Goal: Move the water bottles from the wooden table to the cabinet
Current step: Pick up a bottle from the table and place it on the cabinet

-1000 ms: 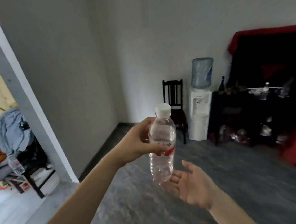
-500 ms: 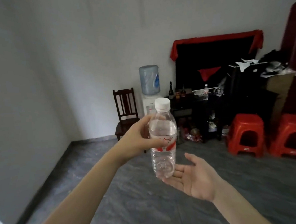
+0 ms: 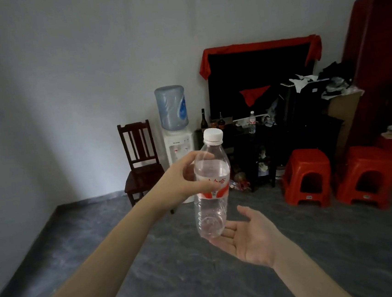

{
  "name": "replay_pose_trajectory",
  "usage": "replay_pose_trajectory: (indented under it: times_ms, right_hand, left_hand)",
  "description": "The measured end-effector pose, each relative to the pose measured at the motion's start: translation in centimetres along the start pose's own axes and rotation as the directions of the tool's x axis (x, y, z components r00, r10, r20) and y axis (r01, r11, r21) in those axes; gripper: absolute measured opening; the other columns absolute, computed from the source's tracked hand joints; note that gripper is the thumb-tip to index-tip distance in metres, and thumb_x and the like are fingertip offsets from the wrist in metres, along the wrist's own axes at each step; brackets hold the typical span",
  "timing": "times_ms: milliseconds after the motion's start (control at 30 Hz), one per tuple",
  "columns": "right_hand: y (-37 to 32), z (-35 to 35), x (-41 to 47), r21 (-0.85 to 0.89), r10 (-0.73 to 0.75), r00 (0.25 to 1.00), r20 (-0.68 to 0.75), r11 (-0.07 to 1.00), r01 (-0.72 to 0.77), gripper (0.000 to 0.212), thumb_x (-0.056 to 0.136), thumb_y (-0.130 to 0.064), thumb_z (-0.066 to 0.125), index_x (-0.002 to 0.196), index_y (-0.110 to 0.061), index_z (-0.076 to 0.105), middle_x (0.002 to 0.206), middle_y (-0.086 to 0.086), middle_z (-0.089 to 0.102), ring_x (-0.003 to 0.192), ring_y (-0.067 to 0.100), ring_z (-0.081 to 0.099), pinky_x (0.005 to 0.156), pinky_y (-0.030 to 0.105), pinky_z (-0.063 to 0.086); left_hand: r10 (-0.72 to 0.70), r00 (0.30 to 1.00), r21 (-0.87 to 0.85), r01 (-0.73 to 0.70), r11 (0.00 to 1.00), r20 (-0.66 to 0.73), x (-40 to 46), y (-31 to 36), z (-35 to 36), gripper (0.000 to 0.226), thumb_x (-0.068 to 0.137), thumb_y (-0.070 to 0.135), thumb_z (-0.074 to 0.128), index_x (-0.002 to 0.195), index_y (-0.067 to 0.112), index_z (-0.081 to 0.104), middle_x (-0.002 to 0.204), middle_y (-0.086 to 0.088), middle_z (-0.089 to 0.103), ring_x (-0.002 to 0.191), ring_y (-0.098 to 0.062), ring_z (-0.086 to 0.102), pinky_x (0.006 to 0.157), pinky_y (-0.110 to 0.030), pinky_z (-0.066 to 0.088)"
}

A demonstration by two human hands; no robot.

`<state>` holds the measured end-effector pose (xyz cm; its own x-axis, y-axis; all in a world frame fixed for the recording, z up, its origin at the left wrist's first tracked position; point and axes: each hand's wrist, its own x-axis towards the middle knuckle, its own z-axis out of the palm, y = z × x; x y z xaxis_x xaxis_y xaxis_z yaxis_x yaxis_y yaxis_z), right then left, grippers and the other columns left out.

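While our left hand point(image 3: 181, 181) grips the bottle point(image 3: 212, 187) upright, our right hand point(image 3: 246, 236) lies flat-open beneath it, likely guarding against drops.

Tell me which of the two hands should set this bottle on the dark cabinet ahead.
Left, probably. The left hand already grips the water bottle around its label, upright with cap on. The right hand lies open, palm up under the base, gripping nothing. The cabinet is still across the floor.
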<state>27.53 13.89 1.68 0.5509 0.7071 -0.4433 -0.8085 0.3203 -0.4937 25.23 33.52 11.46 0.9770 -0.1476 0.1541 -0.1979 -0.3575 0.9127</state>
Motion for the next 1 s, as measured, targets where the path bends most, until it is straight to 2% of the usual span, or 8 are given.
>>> replay_pose_trajectory:
  times_ms: [100, 200, 267, 600, 800, 1000]
  right_hand:
    - [-3.6, 0.7, 3.3, -0.006, -0.002, 1.000, 0.014, 1.000, 0.002, 0.077, 0.101, -0.051, 0.032, 0.133, 0.017, 0.047, 0.131, 0.035, 0.057, 0.123, 0.045, 0.057, 0.105, 0.045, 0.046]
    - [-7.6, 1.6, 6.1, -0.030, -0.019, 1.000, 0.011, 0.999, 0.019, 0.078, 0.101, -0.052, 0.032, 0.134, 0.017, 0.046, 0.131, 0.035, 0.057, 0.123, 0.045, 0.057, 0.104, 0.045, 0.048]
    - [-9.9, 1.9, 7.7, -0.016, -0.036, 0.999, 0.010, 0.999, 0.036, 0.077, 0.101, -0.052, 0.032, 0.135, 0.016, 0.045, 0.132, 0.035, 0.057, 0.124, 0.044, 0.057, 0.106, 0.044, 0.045]
    - [-18.5, -0.7, 14.4, 0.014, -0.031, 0.998, -0.056, 0.999, 0.032, 0.077, 0.100, -0.054, 0.032, 0.134, 0.013, 0.049, 0.130, 0.032, 0.060, 0.122, 0.042, 0.059, 0.099, 0.043, 0.049]
    - [-25.3, -4.4, 17.8, 0.017, -0.005, 0.996, -0.084, 1.000, 0.006, 0.080, 0.100, -0.055, 0.031, 0.135, 0.015, 0.047, 0.130, 0.033, 0.058, 0.122, 0.042, 0.059, 0.105, 0.044, 0.046]
    - [-35.5, -8.3, 20.5, -0.019, -0.034, 0.991, -0.128, 0.999, 0.032, 0.075, 0.101, -0.052, 0.032, 0.132, 0.014, 0.051, 0.127, 0.032, 0.061, 0.123, 0.041, 0.058, 0.104, 0.045, 0.045]
  left_hand:
    - [0.012, 1.000, -0.023, -0.013, 1.000, -0.029, 4.5, -1.0, -2.6, 0.053, 0.082, 0.012, 0.082, 0.125, 0.033, 0.060, 0.111, 0.012, 0.075, 0.102, -0.006, 0.073, 0.079, -0.019, 0.058]
    - [0.036, 0.997, -0.037, -0.039, 0.999, -0.062, 8.8, -1.8, -5.0, 0.060, 0.070, 0.029, 0.089, 0.123, 0.037, 0.063, 0.114, 0.007, 0.075, 0.107, -0.012, 0.073, 0.092, -0.031, 0.058]
    - [0.056, 0.995, -0.038, -0.059, 0.998, -0.078, 11.8, -2.1, -6.0, 0.061, 0.068, 0.035, 0.086, 0.125, 0.037, 0.063, 0.117, 0.004, 0.075, 0.109, -0.014, 0.073, 0.096, -0.035, 0.057]
    - [0.076, 0.997, 0.038, -0.075, 0.996, -0.029, 23.7, -4.9, -6.1, 0.053, 0.082, 0.016, 0.083, 0.130, 0.027, 0.061, 0.116, 0.003, 0.074, 0.106, -0.011, 0.073, 0.090, -0.027, 0.059]
    - [0.044, 0.999, 0.018, -0.044, 0.999, -0.032, 31.7, -7.3, -4.9, 0.063, 0.069, 0.034, 0.086, 0.128, 0.035, 0.062, 0.116, 0.003, 0.075, 0.109, -0.015, 0.072, 0.099, -0.042, 0.058]
    - [0.052, 0.998, 0.017, -0.051, 0.999, -0.020, 42.1, -7.0, -2.3, 0.067, 0.062, 0.045, 0.085, 0.124, 0.042, 0.063, 0.118, 0.009, 0.074, 0.110, -0.012, 0.071, 0.100, -0.039, 0.057]
